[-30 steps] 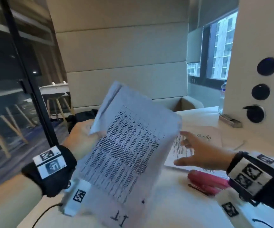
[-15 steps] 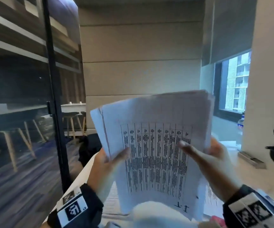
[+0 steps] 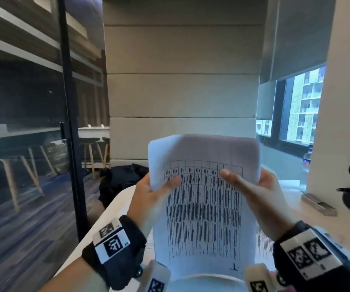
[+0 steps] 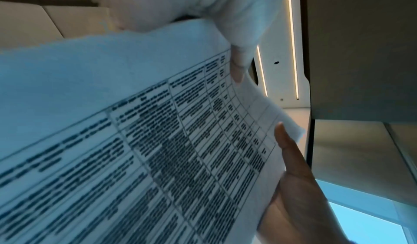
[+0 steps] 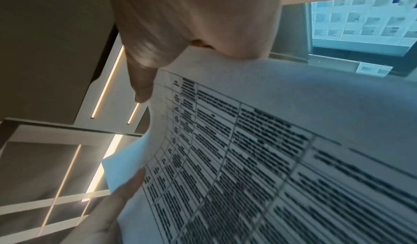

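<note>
I hold a stack of printed sheets [image 3: 203,207] upright in front of me over the worktop [image 3: 319,225], with the side printed with a table facing me. My left grip [image 3: 151,193] is clamped on the stack's left edge, thumb across the front and fingers behind. My right grip [image 3: 260,194] pinches the right edge the same way, its thumb lying on the printed grid. I cannot tell whether the lower edge touches the worktop. More printed pages [image 3: 263,242] lie flat behind the stack. A water bottle [image 3: 307,160] stands far right by the window. A black bundle of fabric [image 3: 123,180] lies beyond the worktop's far end.
</note>
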### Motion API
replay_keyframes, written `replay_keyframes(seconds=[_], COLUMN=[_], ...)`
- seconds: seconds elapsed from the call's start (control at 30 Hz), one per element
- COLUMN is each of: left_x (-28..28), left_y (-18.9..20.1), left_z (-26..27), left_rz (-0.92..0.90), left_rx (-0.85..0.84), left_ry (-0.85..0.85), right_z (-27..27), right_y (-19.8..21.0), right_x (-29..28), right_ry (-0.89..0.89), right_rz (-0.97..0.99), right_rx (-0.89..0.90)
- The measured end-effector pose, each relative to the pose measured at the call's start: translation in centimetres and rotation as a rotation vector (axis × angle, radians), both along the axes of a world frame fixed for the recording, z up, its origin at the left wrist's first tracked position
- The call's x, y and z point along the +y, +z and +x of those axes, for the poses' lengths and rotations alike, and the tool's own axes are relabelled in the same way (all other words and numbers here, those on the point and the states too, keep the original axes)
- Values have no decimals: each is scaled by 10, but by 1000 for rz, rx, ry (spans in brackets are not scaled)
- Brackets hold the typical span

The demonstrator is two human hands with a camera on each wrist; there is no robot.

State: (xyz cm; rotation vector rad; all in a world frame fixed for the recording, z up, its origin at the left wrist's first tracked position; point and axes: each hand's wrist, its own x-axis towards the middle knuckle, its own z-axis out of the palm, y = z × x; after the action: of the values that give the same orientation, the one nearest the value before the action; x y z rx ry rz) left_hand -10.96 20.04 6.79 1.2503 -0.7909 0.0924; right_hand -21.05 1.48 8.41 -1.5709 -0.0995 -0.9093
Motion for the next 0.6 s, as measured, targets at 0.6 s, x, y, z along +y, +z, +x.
replay_keyframes(seconds=[0.6], left_x=[2], left_y=[-25], left_z=[-15], left_rz=[44], left_rx=[124], left_ry=[20], right_z=[-6], right_y=[-35], right_x=[-6], right_ry=[-76], right_rz=[98], right_rx=[120])
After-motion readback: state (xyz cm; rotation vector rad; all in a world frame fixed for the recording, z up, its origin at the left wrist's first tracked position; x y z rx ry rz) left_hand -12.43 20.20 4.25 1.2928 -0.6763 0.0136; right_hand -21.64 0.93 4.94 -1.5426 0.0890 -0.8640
